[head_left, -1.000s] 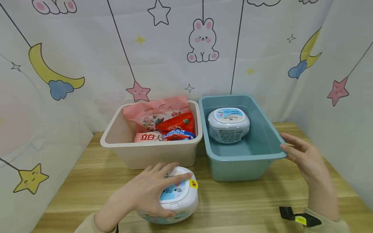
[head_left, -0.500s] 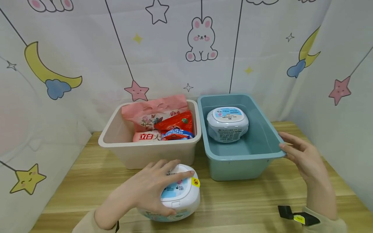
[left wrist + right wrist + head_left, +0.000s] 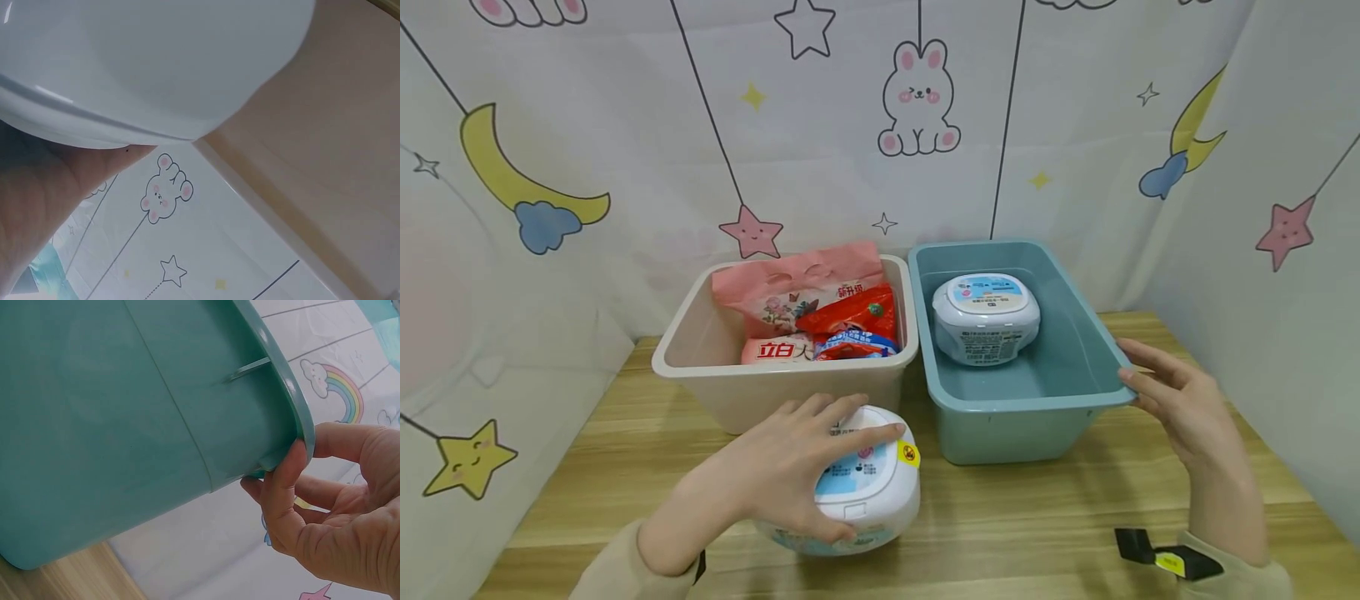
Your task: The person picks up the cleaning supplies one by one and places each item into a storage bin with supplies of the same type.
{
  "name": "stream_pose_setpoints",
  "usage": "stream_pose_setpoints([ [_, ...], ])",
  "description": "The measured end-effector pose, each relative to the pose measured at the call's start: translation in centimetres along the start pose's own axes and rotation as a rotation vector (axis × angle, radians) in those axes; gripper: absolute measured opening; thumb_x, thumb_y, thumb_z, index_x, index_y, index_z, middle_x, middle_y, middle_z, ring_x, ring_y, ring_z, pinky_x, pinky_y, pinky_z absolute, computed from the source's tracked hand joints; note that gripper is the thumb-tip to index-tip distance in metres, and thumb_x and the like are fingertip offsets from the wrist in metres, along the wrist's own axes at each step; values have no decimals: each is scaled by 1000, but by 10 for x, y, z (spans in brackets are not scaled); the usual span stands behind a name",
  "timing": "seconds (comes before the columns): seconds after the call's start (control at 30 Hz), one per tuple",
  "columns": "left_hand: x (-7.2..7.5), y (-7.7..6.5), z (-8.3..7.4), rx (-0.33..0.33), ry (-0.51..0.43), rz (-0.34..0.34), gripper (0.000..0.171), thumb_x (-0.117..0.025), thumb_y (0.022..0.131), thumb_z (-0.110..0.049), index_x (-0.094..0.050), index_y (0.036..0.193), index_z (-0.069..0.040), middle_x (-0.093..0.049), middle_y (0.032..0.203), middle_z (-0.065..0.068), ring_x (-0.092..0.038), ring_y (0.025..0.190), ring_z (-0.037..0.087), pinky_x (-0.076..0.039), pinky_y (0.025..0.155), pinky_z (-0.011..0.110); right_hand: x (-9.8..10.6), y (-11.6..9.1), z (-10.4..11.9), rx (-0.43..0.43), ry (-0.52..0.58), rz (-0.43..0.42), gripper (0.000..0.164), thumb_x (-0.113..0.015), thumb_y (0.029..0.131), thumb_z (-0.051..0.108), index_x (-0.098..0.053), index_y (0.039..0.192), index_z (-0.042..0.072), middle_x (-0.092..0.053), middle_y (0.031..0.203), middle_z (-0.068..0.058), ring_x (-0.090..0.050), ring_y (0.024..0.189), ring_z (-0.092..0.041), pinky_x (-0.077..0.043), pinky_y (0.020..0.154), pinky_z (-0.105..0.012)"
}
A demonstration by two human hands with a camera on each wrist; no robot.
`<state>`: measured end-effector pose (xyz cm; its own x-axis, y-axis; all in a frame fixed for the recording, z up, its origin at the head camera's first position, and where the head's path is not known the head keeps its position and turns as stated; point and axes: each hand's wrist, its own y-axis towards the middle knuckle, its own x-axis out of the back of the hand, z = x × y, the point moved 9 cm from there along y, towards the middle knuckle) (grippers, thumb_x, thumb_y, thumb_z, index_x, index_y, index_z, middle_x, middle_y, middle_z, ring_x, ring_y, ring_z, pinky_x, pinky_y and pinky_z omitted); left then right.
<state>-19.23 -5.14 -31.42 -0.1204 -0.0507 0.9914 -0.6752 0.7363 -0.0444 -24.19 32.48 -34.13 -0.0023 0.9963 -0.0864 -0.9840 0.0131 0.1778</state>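
Observation:
My left hand (image 3: 778,479) grips a white lidded plastic tub (image 3: 887,508) from above, its thumb on the near side and the other fingers across the lid. A pale blue label and a yellow sticker show on the lid. In the left wrist view the tub (image 3: 156,62) fills the top, beside the beige wall of a bin. My right hand (image 3: 1183,417) pinches the right front corner of the teal bin (image 3: 1011,435), with fingers (image 3: 287,481) and thumb at the rim. A similar white tub (image 3: 988,321) stands inside that bin, toward its left side.
Left of the teal bin, close against it, stands a beige bin (image 3: 790,383). It holds a pink bag (image 3: 797,287), a red bag (image 3: 857,317) and other packets. A wooden table (image 3: 1000,533) bears both bins, with a printed white curtain (image 3: 820,133) behind.
The tub in my left hand has moved up the head view and slightly right, closer to the bins. My right hand keeps its hold on the teal rim. The view has shifted slightly.

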Motion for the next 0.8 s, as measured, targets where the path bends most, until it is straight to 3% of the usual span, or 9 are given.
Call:
stream_pose_setpoints([
  [0.33,10,2,-6,-17,-1,8,92,-70,67,-68,-24,145,-53,-34,154,3,-38,133,27,-39,105,54,0,0,1,-3,-3,-1,37,-58,92,0,-64,123,21,-60,110,6,-66,82,-4,-54,69,-16],
  [0.6,17,3,-11,-25,15,11,91,-69,68,-69,-23,145,-53,-33,155,1,-38,134,27,-38,105,54,0,0,0,-2,-14,-2,38,-59,92,1,-63,125,19,-61,108,6,-66,81,-4,-54,69,-16],
  [0.8,33,3,-16,-35,28,-30,89,-68,70,-68,-24,145,-53,-32,155,0,-35,138,27,-38,106,55,1,0,0,1,-21,-4,40,-59,92,1,-59,130,14,-62,107,7,-66,81,-4,-54,69,-16],
])
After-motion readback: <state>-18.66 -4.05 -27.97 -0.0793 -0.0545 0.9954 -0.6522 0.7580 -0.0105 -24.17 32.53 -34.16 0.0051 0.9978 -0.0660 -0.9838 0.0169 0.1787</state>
